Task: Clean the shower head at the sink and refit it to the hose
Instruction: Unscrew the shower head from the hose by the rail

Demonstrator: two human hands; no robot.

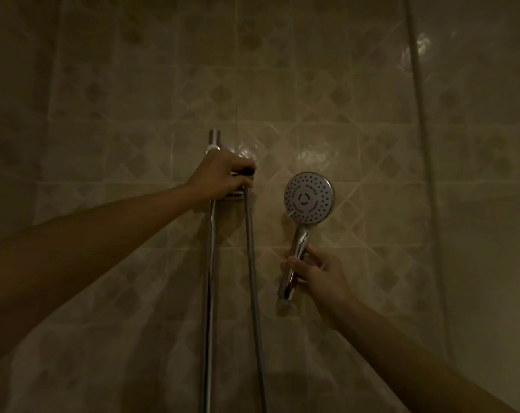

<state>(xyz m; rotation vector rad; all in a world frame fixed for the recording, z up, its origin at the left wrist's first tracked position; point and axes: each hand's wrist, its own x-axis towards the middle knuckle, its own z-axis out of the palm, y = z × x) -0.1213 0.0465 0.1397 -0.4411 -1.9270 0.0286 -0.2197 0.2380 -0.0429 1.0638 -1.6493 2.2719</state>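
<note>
The chrome shower head (308, 198) is held upright in front of the tiled wall, its round spray face turned toward me. My right hand (314, 271) grips its handle low down, and the handle's bottom end hangs free with no hose on it. My left hand (223, 177) grips the holder on the vertical chrome rail (210, 263), with the fingers curled round the top end of the grey hose (253, 263). The hose hangs straight down from that hand, to the left of the shower head.
Beige patterned wall tiles (357, 114) fill the view in dim light. A pale vertical pipe or corner strip (422, 114) runs down the right side. The rail's top cap (214, 138) sticks out above my left hand.
</note>
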